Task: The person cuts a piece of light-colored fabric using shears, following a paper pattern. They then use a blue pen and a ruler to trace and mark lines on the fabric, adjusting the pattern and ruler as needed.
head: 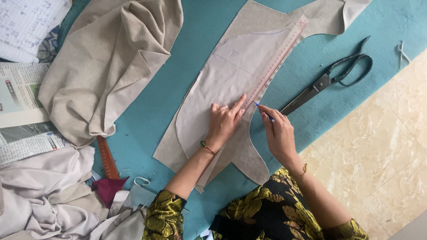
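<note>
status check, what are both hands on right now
Left hand pressing clear ruler flat on pale pattern piece. Right hand holds blue pencil, tip at ruler edge. Scissors lie apart, nothing blocking.

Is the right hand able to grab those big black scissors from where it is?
Probably yes: the right hand holds a blue pencil, but the big black scissors lie just beyond it on teal felt, nothing between.

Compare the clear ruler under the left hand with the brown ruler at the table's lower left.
The clear ruler is see-through with pinkish markings; the brown ruler is opaque. The clear ruler lies fully exposed across the pale pattern piece, pinned by the left hand; the brown ruler is untouched, partly buried under fabric scraps. Both lie flat on the teal table.
</note>
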